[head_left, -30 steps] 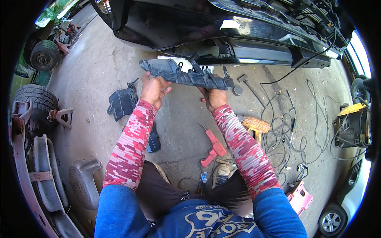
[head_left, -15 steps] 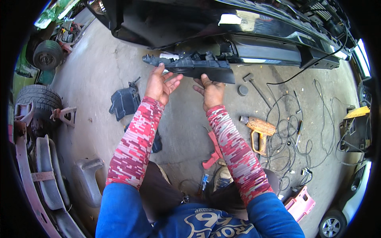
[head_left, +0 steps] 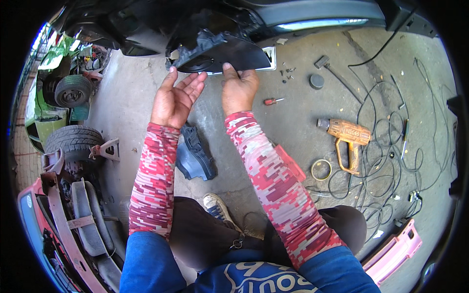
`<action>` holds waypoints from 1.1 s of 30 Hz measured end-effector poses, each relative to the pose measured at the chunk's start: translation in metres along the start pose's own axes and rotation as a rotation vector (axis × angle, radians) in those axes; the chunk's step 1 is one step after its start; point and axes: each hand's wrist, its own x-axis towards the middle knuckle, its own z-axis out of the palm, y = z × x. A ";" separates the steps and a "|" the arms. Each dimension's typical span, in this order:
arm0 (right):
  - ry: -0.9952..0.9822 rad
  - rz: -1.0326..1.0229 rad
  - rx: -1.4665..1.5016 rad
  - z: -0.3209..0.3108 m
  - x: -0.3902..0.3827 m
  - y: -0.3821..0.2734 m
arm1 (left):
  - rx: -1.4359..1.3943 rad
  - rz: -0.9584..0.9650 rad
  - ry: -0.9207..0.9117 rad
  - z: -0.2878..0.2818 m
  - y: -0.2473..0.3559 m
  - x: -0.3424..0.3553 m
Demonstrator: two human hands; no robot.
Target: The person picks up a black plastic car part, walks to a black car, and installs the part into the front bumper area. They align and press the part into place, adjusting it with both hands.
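A black plastic trim piece (head_left: pixel 232 53), ribbed along its far edge, is held up against the underside of a large black bumper (head_left: pixel 141 29). My right hand (head_left: pixel 239 90) pinches its near edge, thumb on top and fingers curled beneath. Beside the left end of the piece, my left hand (head_left: pixel 173 100) is open, palm up, with fingers stretched out. Its thumb tip is close to that end; I cannot tell whether they touch. A white plate (head_left: pixel 271 58) shows partly behind the piece.
On the concrete floor lie a red-handled screwdriver (head_left: pixel 272 101), small screws (head_left: pixel 288 73), a hammer (head_left: pixel 337 75), an orange heat gun (head_left: pixel 349 134), a tape roll (head_left: pixel 321 169) and tangled cable (head_left: pixel 361 190). Another black plastic part (head_left: pixel 195 154) lies below my left hand. Wheels (head_left: pixel 73 141) stand at left.
My view has shifted, and the trim piece is tilted more, its right side nearer the bumper. The right hand keeps its grip; the screwdriver and screws have come into sight.
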 end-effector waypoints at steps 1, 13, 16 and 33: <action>0.003 -0.112 0.058 0.003 -0.001 -0.003 | 0.025 0.001 0.004 0.002 0.002 -0.001; 0.072 0.073 -0.005 0.029 -0.004 -0.022 | 0.088 0.025 0.071 -0.003 0.018 -0.003; 0.103 0.100 0.011 0.028 -0.006 -0.022 | 0.109 0.024 0.100 -0.004 0.016 -0.004; 0.042 -0.171 -0.136 0.025 -0.006 -0.040 | 0.155 0.197 0.184 0.019 0.010 -0.008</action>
